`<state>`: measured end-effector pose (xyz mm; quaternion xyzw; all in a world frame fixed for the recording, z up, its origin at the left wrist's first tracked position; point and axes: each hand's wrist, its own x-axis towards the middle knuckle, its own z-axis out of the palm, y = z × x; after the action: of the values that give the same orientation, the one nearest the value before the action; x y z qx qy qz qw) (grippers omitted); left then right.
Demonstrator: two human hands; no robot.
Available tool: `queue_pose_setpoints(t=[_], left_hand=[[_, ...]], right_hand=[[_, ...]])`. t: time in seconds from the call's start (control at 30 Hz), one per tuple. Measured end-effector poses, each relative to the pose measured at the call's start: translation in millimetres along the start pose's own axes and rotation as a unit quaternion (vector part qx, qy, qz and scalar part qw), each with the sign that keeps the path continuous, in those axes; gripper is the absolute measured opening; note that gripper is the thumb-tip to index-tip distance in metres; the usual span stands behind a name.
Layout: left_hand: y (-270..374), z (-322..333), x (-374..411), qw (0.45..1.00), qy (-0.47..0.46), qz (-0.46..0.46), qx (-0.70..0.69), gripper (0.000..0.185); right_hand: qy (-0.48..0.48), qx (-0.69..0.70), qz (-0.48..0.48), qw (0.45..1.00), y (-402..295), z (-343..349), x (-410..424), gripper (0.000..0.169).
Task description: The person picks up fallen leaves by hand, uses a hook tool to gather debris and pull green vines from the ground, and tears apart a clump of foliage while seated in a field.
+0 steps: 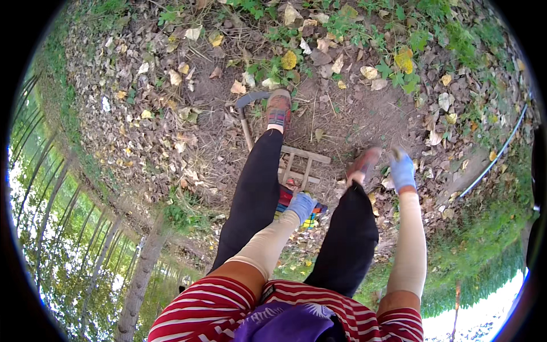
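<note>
My left hand (302, 206), in a blue work glove, closes on the near end of a small wooden folding stool (308, 164). A multicoloured checked cloth (285, 197) lies at that end, partly hidden under the hand. The stool's bare wooden bars tilt between my legs, above the soil. My right hand (401, 169), in a similar glove with greyish fingers, hangs beside my right shoe (363, 163). No object shows in it, and its finger spread is blurred. A sickle (253, 98) lies by my left shoe (278, 104), its wooden handle (246, 130) running towards my shin.
Dry leaves (171, 128) litter the soil all around, with bare earth (363, 111) ahead of my feet. Green weeds (401, 64) grow at the far side. A pale thin hose or pipe (495, 162) curves at the right. Tree trunks (141, 278) stand at the left.
</note>
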<state>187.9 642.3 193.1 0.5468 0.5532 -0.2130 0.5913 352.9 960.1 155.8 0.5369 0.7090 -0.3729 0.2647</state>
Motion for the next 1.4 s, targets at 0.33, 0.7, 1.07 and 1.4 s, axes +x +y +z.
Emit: queue_pose_setpoints(t=[0.33, 0.7, 1.07, 1.4], left_hand=[[-16, -13, 101, 0.959, -0.193, 0.208, 0.022, 0.031], [-17, -55, 172, 0.908, -0.289, 0.269, 0.137, 0.055], [-49, -387, 22, 0.945, 0.303, 0.035, 0.121, 0.044], [-356, -206, -45, 0.693, 0.592, -0.199, -0.361, 0.045]], right_hand=[[-0.017, 0.170, -0.202, 0.965, -99, 49, 144, 0.030], [0.070, -0.023, -0.261, 0.962, -57, -16, 225, 0.033], [0.257, 0.075, -0.324, 0.907, -56, -110, 149, 0.019], [0.185, 0.180, -0.178, 0.950, -45, -123, 45, 0.020]])
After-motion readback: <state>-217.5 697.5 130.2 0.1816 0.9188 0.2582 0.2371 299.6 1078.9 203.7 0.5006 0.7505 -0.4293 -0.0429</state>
